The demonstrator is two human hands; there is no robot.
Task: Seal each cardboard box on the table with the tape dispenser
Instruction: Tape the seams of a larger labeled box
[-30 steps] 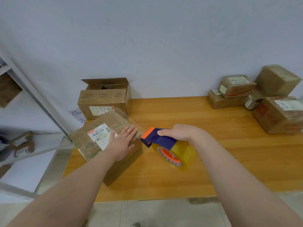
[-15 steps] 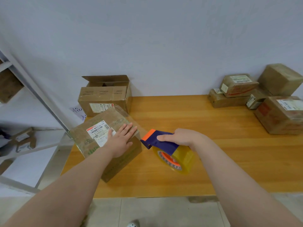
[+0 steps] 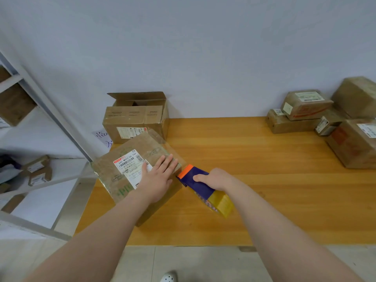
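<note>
Evidently to steady the box [image 3: 109, 171] for taping, the left hand [image 3: 156, 180] lays straight fingers [image 3: 167, 163] on it, while just beside them the right hand [image 3: 216, 179] grips the tape dispenser [image 3: 203, 193].

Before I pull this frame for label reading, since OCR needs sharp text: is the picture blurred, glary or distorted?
Head view: light soft and even, shadows faint, little glare; the label on the box under the left hand shows large digits clearly, small print soft; wide-angle distortion slants the shelf frame.
</note>
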